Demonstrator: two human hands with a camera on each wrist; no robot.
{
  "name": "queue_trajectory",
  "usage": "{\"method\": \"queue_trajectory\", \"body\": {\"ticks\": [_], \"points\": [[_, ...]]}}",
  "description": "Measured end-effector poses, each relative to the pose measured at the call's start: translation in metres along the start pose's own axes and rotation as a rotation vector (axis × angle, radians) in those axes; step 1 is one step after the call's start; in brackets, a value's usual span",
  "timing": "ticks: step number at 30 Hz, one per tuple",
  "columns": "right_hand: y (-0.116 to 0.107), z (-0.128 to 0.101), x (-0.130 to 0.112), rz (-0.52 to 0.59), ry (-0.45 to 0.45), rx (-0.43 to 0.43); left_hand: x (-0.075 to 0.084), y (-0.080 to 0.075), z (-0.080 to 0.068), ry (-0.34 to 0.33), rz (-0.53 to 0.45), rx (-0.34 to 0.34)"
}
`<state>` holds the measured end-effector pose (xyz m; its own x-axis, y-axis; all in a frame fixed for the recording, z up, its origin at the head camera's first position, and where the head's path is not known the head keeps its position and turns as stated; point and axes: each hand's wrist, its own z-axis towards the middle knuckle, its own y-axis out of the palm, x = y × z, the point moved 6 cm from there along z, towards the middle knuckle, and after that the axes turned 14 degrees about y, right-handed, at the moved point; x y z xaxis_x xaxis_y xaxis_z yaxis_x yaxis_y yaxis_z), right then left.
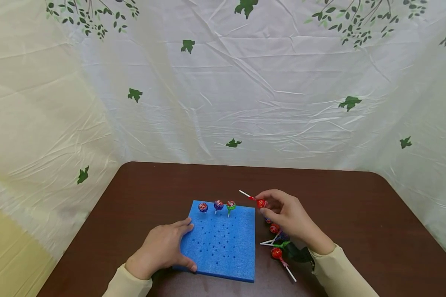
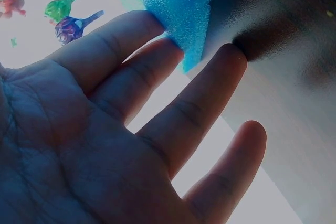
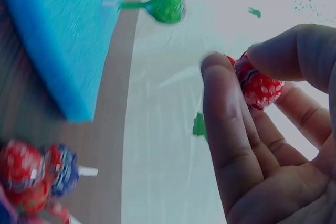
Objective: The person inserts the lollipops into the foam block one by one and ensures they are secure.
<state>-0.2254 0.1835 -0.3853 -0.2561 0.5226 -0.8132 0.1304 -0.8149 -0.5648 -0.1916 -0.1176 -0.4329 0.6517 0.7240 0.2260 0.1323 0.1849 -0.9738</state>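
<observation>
A blue foam board (image 1: 223, 247) dotted with small holes lies on the table. In its far row stand three lollipops: a red-and-blue one (image 1: 202, 207), a purple one (image 1: 218, 205) and a green one (image 1: 231, 205). My left hand (image 1: 167, 247) rests against the board's left side, fingers fairly straight (image 2: 142, 77), thumb at the near corner. Off the board's far right corner, my right hand (image 1: 288, 214) pinches a red lollipop (image 3: 260, 85) by its wrapped head between thumb and fingers. Its white stick points up and left in the head view.
Right of the board lies a loose group of lollipops, among them a red one (image 1: 276, 253) with its stick toward me and another red one (image 1: 274, 228). A dark object (image 1: 299, 252) shows under my right wrist. Behind the brown table (image 1: 319, 189) hangs a leaf-patterned white cloth (image 1: 223, 103).
</observation>
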Motion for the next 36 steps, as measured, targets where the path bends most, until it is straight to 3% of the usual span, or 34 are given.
{"method": "queue_trajectory", "body": {"ticks": [7, 15, 22, 29, 36], "points": [[0.016, 0.004, -0.024, -0.053, -0.084, -0.021, 0.001, -0.001, -0.001, -0.001, -0.013, 0.000], [0.036, 0.012, -0.045, -0.104, -0.088, -0.052, 0.001, -0.001, 0.000, 0.006, 0.007, 0.004], [0.052, 0.015, -0.057, -0.169, -0.166, -0.045, 0.001, -0.003, 0.000, 0.005, 0.010, -0.006], [0.073, 0.017, -0.073, -0.237, -0.146, -0.031, -0.001, -0.003, 0.000, -0.005, 0.006, -0.023], [0.089, 0.020, -0.078, -0.279, -0.181, -0.013, 0.001, -0.004, 0.000, 0.011, 0.014, -0.010]]}}
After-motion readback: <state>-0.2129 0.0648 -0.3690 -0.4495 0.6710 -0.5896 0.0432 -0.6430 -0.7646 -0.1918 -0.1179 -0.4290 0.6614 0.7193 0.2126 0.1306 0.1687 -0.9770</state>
